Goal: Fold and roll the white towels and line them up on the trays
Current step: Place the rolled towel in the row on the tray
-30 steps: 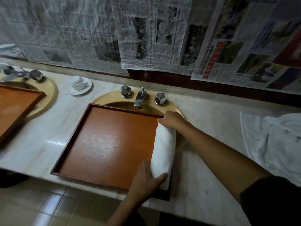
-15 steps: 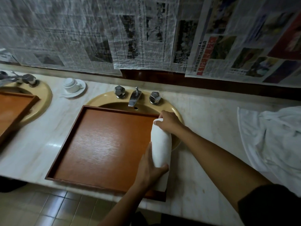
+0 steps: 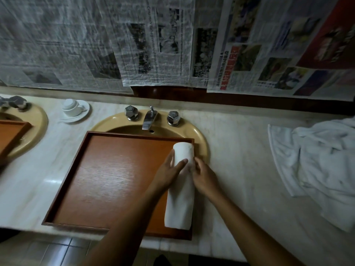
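Head-cam view down onto a washroom bench. Newspaper sheets (image 3: 153, 45) cover the wall across the whole top of the frame. Below them a pale marble bench (image 3: 240, 160) runs side to side.

Center frame: a large wooden tray (image 3: 115, 179) sits over a mustard-yellow sink (image 3: 201, 139), bare except for one item. Right edge: a loose pile of unfolded white towels (image 3: 317, 166) on the bench, well apart from the tray. Far left: part of a second tray (image 3: 11, 135) over a second sink (image 3: 38, 120); nothing shows on the visible part.

One rolled white towel (image 3: 180, 204) lies lengthwise along the center tray's right rim, far end near the back corner, near end by the front rim.

Both hands meet at the roll's upper half. The left hand (image 3: 169, 173) is flat, fingers straight along the roll's left flank w/ the thumb laid over the top. The right hand (image 3: 204, 177) presses the right flank, between roll & rim; can't tell if its fingers curl under.

Small items at the back: chrome faucet (image 3: 148, 119) w/ two taps, plus an upturned cup on a saucer (image 3: 74, 109), upper left.

Progress, as a judgement: early. One towel is rolled & being squared into place as first in the row. The pile is left to fold, roll & line up, w/ most of this tray & probably the second one to fill.
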`<act>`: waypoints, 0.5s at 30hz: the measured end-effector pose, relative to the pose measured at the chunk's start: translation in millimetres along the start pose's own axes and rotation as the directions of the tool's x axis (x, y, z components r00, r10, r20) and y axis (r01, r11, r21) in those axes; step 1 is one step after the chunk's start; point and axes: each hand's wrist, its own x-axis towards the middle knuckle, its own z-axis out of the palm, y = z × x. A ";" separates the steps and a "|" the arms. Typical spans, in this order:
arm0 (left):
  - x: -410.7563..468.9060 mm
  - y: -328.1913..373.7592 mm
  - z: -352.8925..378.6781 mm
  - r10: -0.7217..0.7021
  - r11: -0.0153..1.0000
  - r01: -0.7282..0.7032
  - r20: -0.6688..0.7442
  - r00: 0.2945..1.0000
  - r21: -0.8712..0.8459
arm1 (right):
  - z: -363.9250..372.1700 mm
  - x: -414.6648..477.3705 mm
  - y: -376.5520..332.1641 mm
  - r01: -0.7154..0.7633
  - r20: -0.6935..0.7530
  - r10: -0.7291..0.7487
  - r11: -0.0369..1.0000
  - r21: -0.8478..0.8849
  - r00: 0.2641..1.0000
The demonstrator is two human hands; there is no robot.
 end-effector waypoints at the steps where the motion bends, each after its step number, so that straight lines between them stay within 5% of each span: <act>1: 7.3 2.5 -0.3 -0.004 1.000 0.003 0.013 1.000 0.004 | 2.4 -4.8 2.2 0.001 0.010 -0.001 1.000 0.015 1.000; 15: -11.2 -13.2 -7.2 0.008 1.000 -0.010 0.093 0.996 0.016 | 9.1 -65.6 11.8 0.020 0.050 -0.028 0.988 0.153 0.998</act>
